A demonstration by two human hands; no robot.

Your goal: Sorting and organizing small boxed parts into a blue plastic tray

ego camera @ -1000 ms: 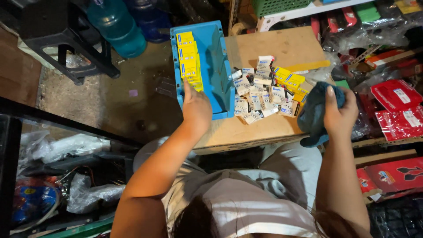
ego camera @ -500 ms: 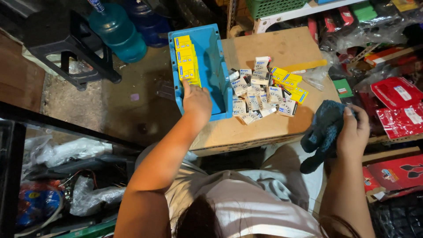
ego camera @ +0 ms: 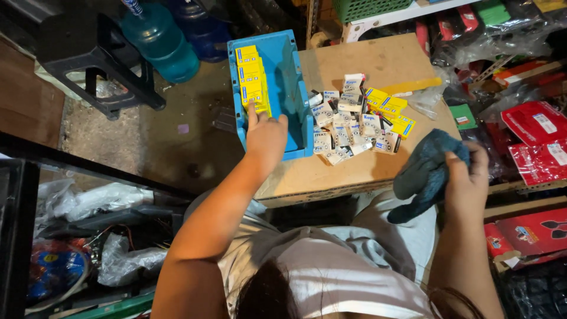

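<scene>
From the head camera, your left hand [ego camera: 266, 137] reaches into the blue plastic bin [ego camera: 289, 88] that sits at the left edge of the cardboard sheet [ego camera: 378, 59], fingertips [ego camera: 253, 112] pressed onto the near end of the row of yellow boxes [ego camera: 251, 80] along the bin's left wall. These boxes look light, stiff and thin-walled, so you can judge them easy to crush; take them across the flat faces or slide them as a row, not by the corners. The bin itself looks rigid and best gripped by a side wall. Your right hand [ego camera: 466, 183], off the cardboard's near right corner, is closed around a dark blue cloth [ego camera: 425, 171], soft and limp, bunched in the fist with the rest hanging down. Your left forearm runs straight out from your lap, wrist level; your right elbow is bent, hand held low. A heap of small white boxes [ego camera: 345, 127] lies mid-sheet, just right of the bin.
</scene>
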